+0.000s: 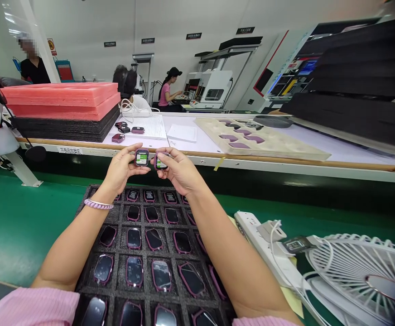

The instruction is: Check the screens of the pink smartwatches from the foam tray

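Observation:
My left hand (121,170) grips a purple-framed smartwatch body (142,157) by its edges, its screen lit green and white. Close beside it, my right hand (179,170) holds a second purple smartwatch (161,161), also lit green, with the thumb over part of its screen. Both are raised above a black foam tray (118,246) divided into compartments. Purple-framed watches lie in most of its pockets; those in the far row show white text, while nearer screens such as this watch (134,271) look dark. My forearms hide some pockets at the sides.
A shelf edge (275,167) runs across behind my hands. On the shelf are red foam sheets (65,97), loose watch parts (118,137), papers (182,132) and a beige foam tray (207,136). To the right lie a power strip (252,226) and white fan (357,258). Other people sit beyond.

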A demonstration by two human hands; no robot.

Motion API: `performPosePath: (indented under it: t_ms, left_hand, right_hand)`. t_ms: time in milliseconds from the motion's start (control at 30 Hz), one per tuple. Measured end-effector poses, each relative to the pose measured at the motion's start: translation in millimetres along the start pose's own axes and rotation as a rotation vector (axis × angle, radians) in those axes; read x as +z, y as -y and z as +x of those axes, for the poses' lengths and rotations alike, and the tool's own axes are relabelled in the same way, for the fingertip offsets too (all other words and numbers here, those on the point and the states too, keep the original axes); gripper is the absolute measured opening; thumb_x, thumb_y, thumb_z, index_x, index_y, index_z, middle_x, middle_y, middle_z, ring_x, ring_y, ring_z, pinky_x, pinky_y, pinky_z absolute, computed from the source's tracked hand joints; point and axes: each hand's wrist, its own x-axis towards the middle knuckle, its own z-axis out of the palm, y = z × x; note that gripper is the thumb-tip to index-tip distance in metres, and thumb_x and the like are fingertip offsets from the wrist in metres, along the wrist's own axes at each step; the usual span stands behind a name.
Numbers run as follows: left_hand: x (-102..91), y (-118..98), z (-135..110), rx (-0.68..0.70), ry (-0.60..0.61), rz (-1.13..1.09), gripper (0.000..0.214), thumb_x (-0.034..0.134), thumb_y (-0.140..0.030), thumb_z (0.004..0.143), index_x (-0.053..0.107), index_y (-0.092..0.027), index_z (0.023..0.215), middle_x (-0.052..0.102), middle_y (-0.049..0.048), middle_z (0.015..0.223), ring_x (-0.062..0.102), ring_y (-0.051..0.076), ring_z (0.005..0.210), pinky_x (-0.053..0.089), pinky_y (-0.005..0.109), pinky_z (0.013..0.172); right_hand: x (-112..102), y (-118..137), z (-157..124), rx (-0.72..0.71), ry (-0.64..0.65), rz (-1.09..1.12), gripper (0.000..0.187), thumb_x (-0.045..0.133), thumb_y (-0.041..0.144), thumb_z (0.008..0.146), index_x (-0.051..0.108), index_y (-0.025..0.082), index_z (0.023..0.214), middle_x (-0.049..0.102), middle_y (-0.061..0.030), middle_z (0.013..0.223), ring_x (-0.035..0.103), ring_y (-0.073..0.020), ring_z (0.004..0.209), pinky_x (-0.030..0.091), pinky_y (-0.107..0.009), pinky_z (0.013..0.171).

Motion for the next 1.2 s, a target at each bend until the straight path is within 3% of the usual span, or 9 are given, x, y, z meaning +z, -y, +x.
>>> performPosePath:
  t_ms: [100, 233, 333, 467, 667, 800, 1067, 1200]
  left_hand:
    - [-0.8, 0.1, 0.5, 0.003, 0.0, -0.006, 0.04, 0.048, -0.014, 0.084, 0.061, -0.015, 0.121, 0.07, 0.0041, 0.088, 0.072, 0.016, 0.063, 0.061, 0.027, 0.062]
    - [-1.1, 0.4, 0.7, -0.005, -0.019, 0.006, 0.038, 0.047, -0.015, 0.085, 0.061, -0.016, 0.12, 0.07, 0.0042, 0.086, 0.071, 0.016, 0.061, 0.061, 0.027, 0.061]
    - [-0.4, 0.4, 0.9, -0.007, -0.026, 0.014, 0.038, 0.047, -0.015, 0.085, 0.061, -0.016, 0.12, 0.07, 0.0041, 0.086, 0.071, 0.015, 0.061, 0.061, 0.027, 0.061]
    - [-0.1, 0.4, 1.0, -0.006, -0.021, 0.016, 0.037, 0.046, -0.016, 0.086, 0.06, -0.015, 0.12, 0.07, 0.0039, 0.085, 0.071, 0.016, 0.062, 0.061, 0.027, 0.062]
    - [0.2, -0.3, 0.4, -0.021, -0.019, -0.007, 0.038, 0.045, -0.014, 0.086, 0.059, -0.014, 0.121, 0.069, 0.0032, 0.082, 0.071, 0.017, 0.06, 0.061, 0.026, 0.059]
    - [0.4, -1.0, 0.9, -0.037, -0.016, -0.01, 0.037, 0.047, -0.015, 0.085, 0.059, -0.015, 0.119, 0.07, 0.0048, 0.083, 0.071, 0.017, 0.059, 0.062, 0.027, 0.059]
    - [-1.7, 1.3, -0.2, -0.037, 0.002, -0.03, 0.035, 0.05, -0.012, 0.076, 0.059, -0.016, 0.109, 0.069, 0.0043, 0.082, 0.071, 0.016, 0.06, 0.063, 0.029, 0.061]
    - [4.3, -10.5, 8.5, -0.026, 0.032, -0.017, 0.033, 0.049, -0.012, 0.074, 0.059, -0.016, 0.106, 0.069, 0.0044, 0.084, 0.071, 0.017, 0.061, 0.062, 0.03, 0.061]
  right_hand:
    - [-0.5, -0.5, 0.7, 0.007, 0.002, 0.006, 0.049, 0.086, 0.048, 0.07, 0.058, 0.019, 0.098, 0.068, -0.0016, 0.08, 0.056, -0.0115, 0.05, 0.039, -0.021, 0.045]
    - [-0.5, 0.9, 2.4, 0.047, 0.014, 0.066, 0.031, 0.062, 0.03, 0.077, 0.059, 0.016, 0.104, 0.068, -0.0054, 0.083, 0.06, -0.0151, 0.053, 0.045, -0.024, 0.05]
    - [1.1, 4.2, 2.4, 0.088, 0.002, 0.1, 0.034, 0.05, 0.021, 0.073, 0.06, 0.013, 0.105, 0.067, -0.0056, 0.079, 0.063, -0.0172, 0.056, 0.049, -0.027, 0.053]
    - [3.6, 8.1, 0.7, 0.122, -0.03, 0.116, 0.034, 0.046, 0.019, 0.075, 0.06, 0.013, 0.105, 0.066, -0.0055, 0.077, 0.062, -0.0176, 0.055, 0.049, -0.027, 0.054]
    - [1.3, 5.9, 1.5, 0.116, -0.024, 0.114, 0.029, 0.047, 0.02, 0.08, 0.06, 0.014, 0.106, 0.068, -0.0064, 0.082, 0.063, -0.0172, 0.055, 0.049, -0.026, 0.053]
    - [-1.8, 2.5, 3.8, 0.077, -0.002, 0.094, 0.025, 0.058, 0.03, 0.084, 0.06, 0.016, 0.105, 0.067, -0.0059, 0.083, 0.063, -0.0172, 0.055, 0.048, -0.026, 0.051]
    - [-2.8, -1.0, 2.8, 0.023, 0.013, 0.053, 0.041, 0.076, 0.05, 0.08, 0.061, 0.017, 0.101, 0.069, -0.0064, 0.084, 0.062, -0.0164, 0.053, 0.045, -0.024, 0.049]
    - [-6.2, 19.4, 9.3, -0.045, -0.024, 0.038, 0.047, 0.075, 0.061, 0.082, 0.059, 0.019, 0.099, 0.068, -0.005, 0.08, 0.06, -0.0164, 0.051, 0.043, -0.025, 0.046]
